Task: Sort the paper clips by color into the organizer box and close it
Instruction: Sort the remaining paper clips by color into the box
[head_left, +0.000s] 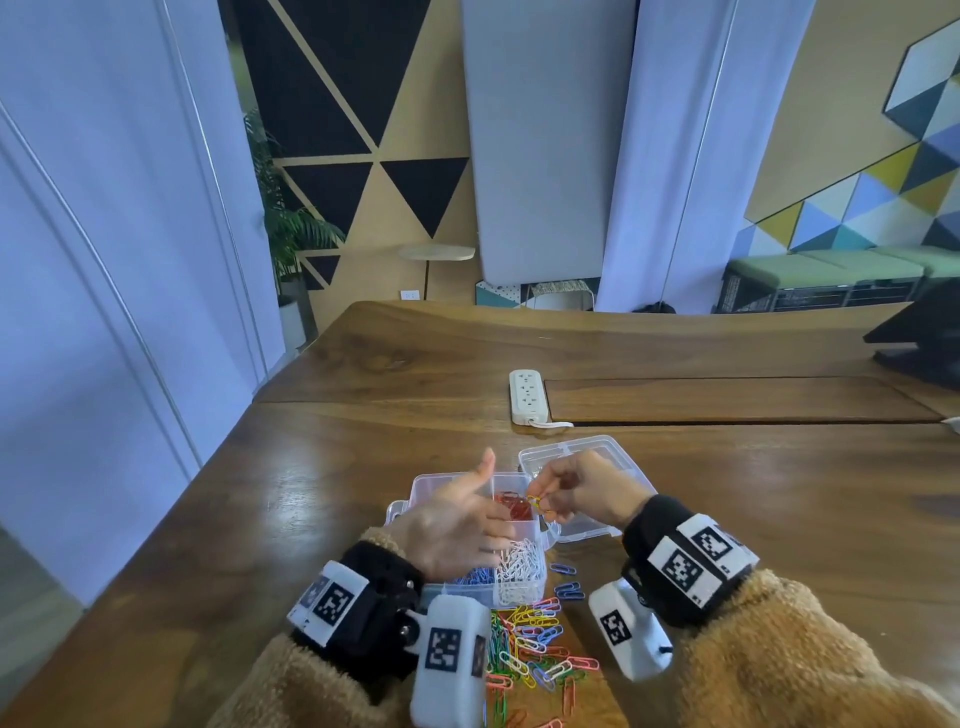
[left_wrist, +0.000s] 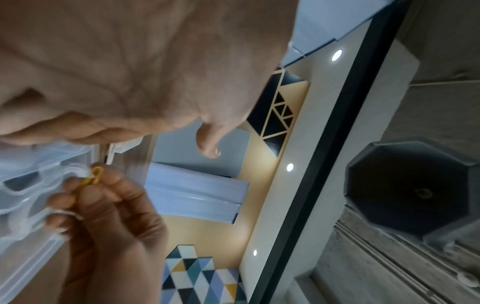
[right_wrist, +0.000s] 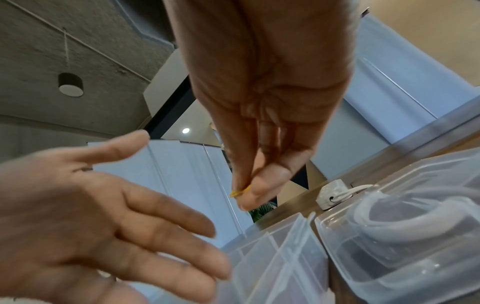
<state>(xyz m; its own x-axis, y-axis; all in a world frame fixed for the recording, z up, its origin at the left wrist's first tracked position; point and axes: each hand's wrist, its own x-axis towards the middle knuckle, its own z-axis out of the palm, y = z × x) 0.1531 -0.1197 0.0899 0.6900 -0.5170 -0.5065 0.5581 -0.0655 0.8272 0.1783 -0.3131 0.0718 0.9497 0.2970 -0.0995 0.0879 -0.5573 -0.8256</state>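
Note:
A clear organizer box (head_left: 423, 486) stands open on the wooden table, its lid (head_left: 587, 457) lying to the right. Its compartments hold red clips (head_left: 514, 506), white clips (head_left: 522, 564) and blue clips (head_left: 475, 577). My right hand (head_left: 540, 493) pinches a yellow paper clip (head_left: 537, 503) (left_wrist: 94, 176) (right_wrist: 240, 192) between thumb and fingertips above the box. Over the box's left half hovers my left hand (head_left: 467, 519), palm turned inward, fingers straight and thumb raised, holding nothing. A mixed pile of coloured clips (head_left: 530, 654) lies in front of the box.
A white power strip (head_left: 527, 395) lies beyond the lid, beside a long recessed slot (head_left: 727, 400) in the table. A few blue clips (head_left: 566, 582) lie loose right of the box. A dark object (head_left: 919, 332) sits at the table's far right.

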